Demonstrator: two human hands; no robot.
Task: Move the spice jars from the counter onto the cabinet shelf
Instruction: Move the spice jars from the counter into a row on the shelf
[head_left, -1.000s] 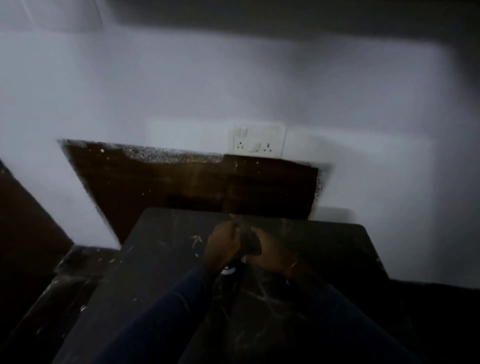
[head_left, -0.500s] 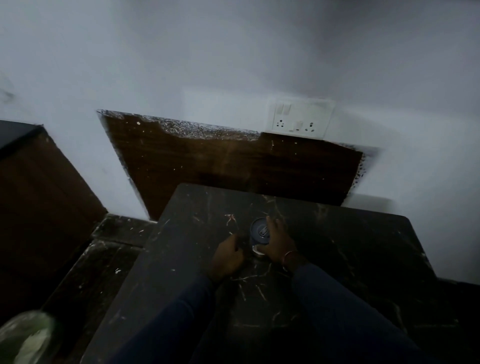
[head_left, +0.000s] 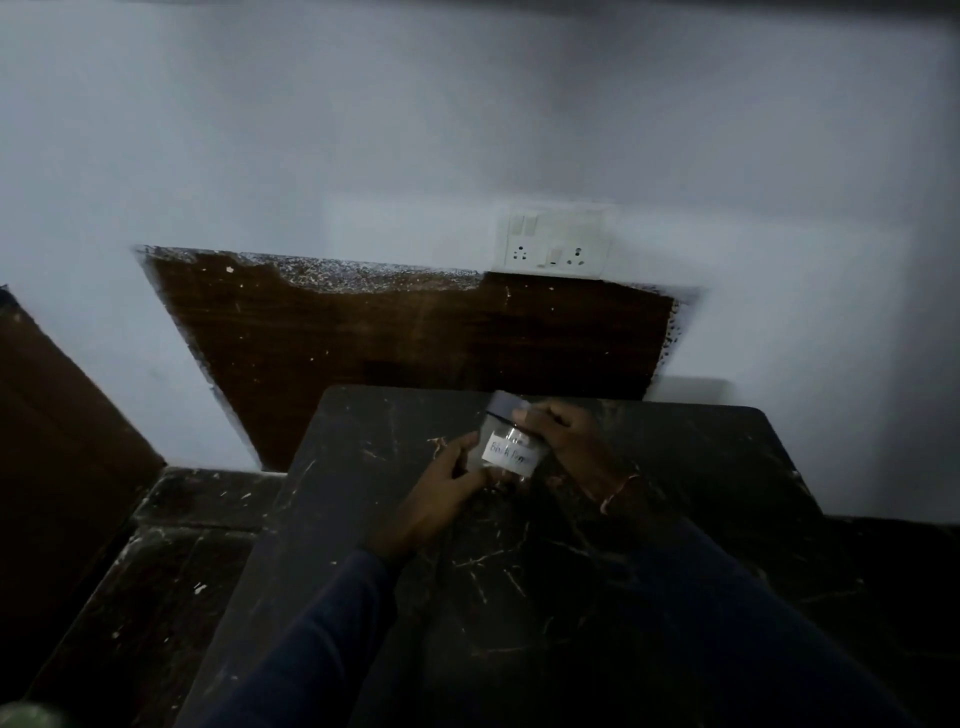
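Pale wall (head_left: 467, 130) fills the upper half of the frame, dim and blurred. A dark wooden panel (head_left: 389, 338) with a speckled top edge is set into it at centre. A white switch-and-socket plate (head_left: 553, 241) sits just above the panel's right part. Below lies the dark, white-veined stone surface (head_left: 363, 467), running down to the bottom edge.

Two dark-sleeved arms reach up from the bottom. Between them, just right of centre, is the spice jar (head_left: 511, 447), clear-bodied, tilted with its dark lid (head_left: 506, 404) toward the top. The left hand (head_left: 441, 488) has its fingers curled round the jar's lower left side. The right hand (head_left: 571, 447) grips the upper right, one of its fingers (head_left: 522, 415) touching the lid. Whether the base touches the surface I cannot tell.

No cabinet shelf is clearly in view, so the step in hand is probably the lift and carry. It would go best if one hand took the body firmly below the lid, not by the lid alone. The jar should be brought upright before it travels, and the light is poor enough to warrant care in setting it down.

A white label (head_left: 509, 457) faces the camera, handwritten; it reads "Black" and then a word beginning "P" that blurs out.
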